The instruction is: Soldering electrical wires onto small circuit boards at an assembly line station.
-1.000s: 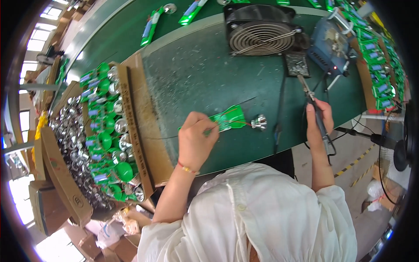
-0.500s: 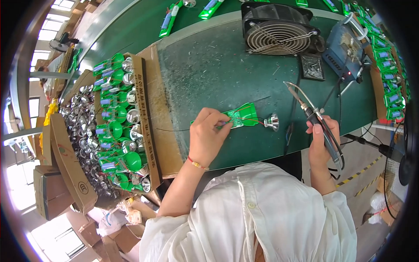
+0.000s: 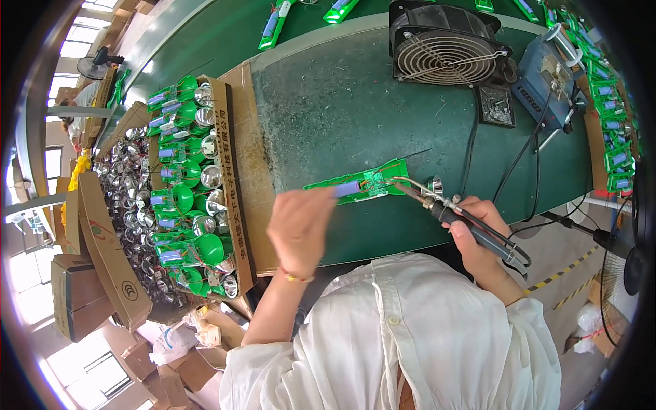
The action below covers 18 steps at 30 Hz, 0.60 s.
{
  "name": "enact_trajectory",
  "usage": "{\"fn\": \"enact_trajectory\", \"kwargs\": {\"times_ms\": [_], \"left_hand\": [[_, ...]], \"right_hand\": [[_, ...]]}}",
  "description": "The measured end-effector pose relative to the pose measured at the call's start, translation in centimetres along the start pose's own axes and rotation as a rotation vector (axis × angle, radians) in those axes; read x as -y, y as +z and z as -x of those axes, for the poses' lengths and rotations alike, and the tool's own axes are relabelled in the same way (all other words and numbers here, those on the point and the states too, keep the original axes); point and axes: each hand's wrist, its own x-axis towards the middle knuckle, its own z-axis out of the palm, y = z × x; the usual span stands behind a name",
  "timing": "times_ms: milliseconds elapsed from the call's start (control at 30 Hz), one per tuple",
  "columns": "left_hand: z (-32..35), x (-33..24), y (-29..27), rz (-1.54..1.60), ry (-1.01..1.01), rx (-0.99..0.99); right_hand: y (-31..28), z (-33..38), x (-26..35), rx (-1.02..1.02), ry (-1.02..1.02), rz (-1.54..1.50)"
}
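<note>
My right hand is wrapped around a soldering iron with a thin curved metal tube along it. The iron's tip reaches the small circuit board in a long green plastic housing lying on the bench. A purple-blue cylindrical battery lies in that housing, left of the board. Just right of it sits a silver lamp reflector, partly behind the iron. Beside the housing's left end is my left hand, smeared by motion; its fingers do not show clearly.
At left, a cardboard box holds several green housings with reflectors, near a heap of loose reflectors. A black fan, a small debris tray and a blue soldering station stand at the back right. Cables hang across the bench.
My left hand has moved left and down, off the green housing and the thin wires there. My right hand has brought the soldering iron left, its tip now at the circuit board.
</note>
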Motion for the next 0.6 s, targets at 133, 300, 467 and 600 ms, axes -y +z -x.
{"fn": "enact_trajectory", "kwargs": {"times_ms": [133,300,467,600], "left_hand": [[-0.6,-0.1,2.5,-0.103,0.155,0.006],[-0.7,0.4,3.1,-0.023,0.142,0.135],[0.0,0.6,3.5,-0.022,0.086,0.138],[0.1,0.7,3.6,-0.026,0.052,0.135]], "right_hand": [[0.3,0.1,-0.2,0.055,0.096,0.079],[0.4,0.0,-0.6,0.022,0.055,0.205],[0.7,-0.2,-1.1,0.031,0.041,0.219],[0.8,-0.3,-1.5,0.015,0.049,0.207]]}}
